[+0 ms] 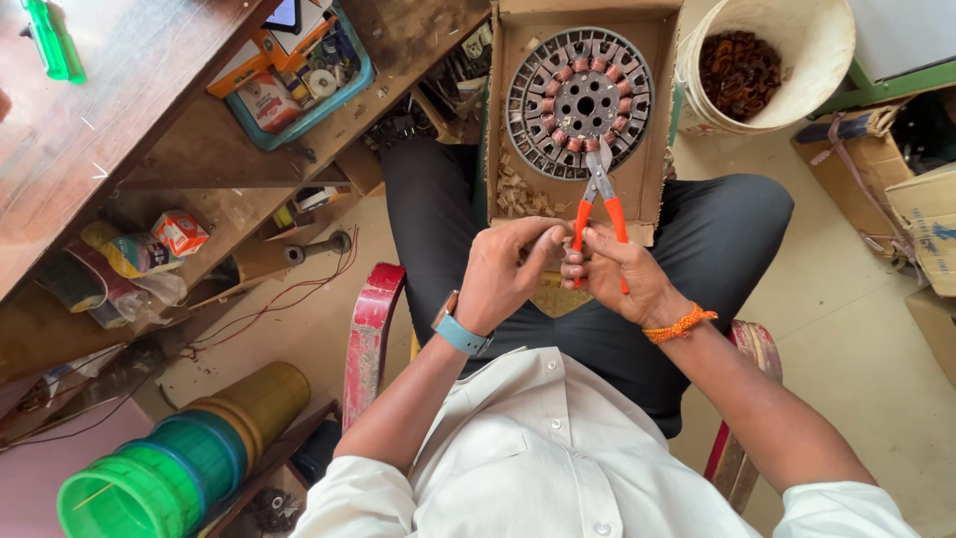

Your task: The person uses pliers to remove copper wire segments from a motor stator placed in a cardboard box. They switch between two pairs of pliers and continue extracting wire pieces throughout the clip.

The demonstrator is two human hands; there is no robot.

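Resting across your lap, the cardboard box (652, 120) fills the twelve o'clock area and holds the round stator (581, 102) with its ring of copper coils. At one o'clock stands the pale bucket (827, 60). Your right hand (627, 279) is closed around the orange-handled pliers (599, 204), whose long axis runs six to twelve, jaws pointing to twelve and meeting a coil on the stator's near edge. Your left hand (503, 274) curls in, fingertips pinching at the left handle.
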